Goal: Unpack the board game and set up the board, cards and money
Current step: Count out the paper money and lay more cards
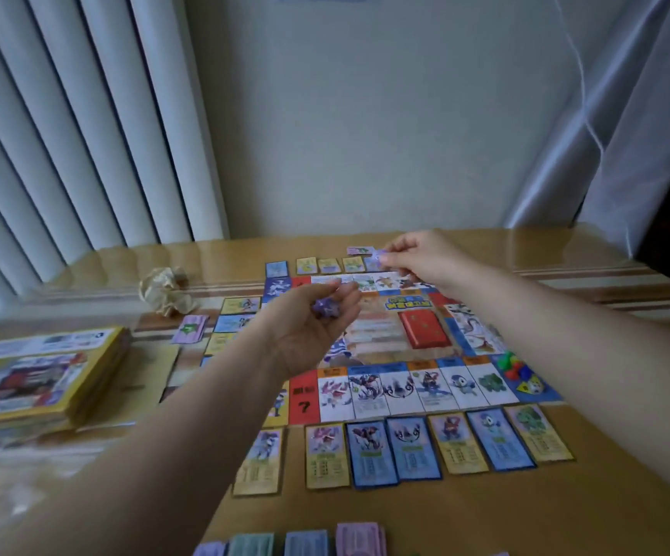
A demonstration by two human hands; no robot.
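1. Nearest, well short of the game board's (pixel 369 339) near edge: money stacks (pixel 313 541) in a row, lilac, green, blue and pink, cut off by the frame bottom.
2. Just beside the board's near edge: seven property cards (pixel 413 449) face up in a row, yellow and blue borders.
3. Board unfolded, flat on the wooden table (pixel 566 507).
4. On the board's near-right corner: pile of coloured tokens (pixel 510 363), dice (pixel 532 389) touching it.
5. Board centre: red card deck (pixel 423 329).
6. Left hand (pixel 305 335) over the board's left-centre, palm up, fingers curled round a small purple card stack (pixel 325 309).
7. Well left of the board: yellow game box (pixel 40 379). Nearer the board's left edge: purple card pile (pixel 191 329), crumpled paper (pixel 165 290) beyond it.
8. Right hand (pixel 421 258) over the board's far edge, thumb and fingers pinching one purple card (pixel 377 256).
9. Along the board's far edge: row of yellow cards (pixel 329 265).
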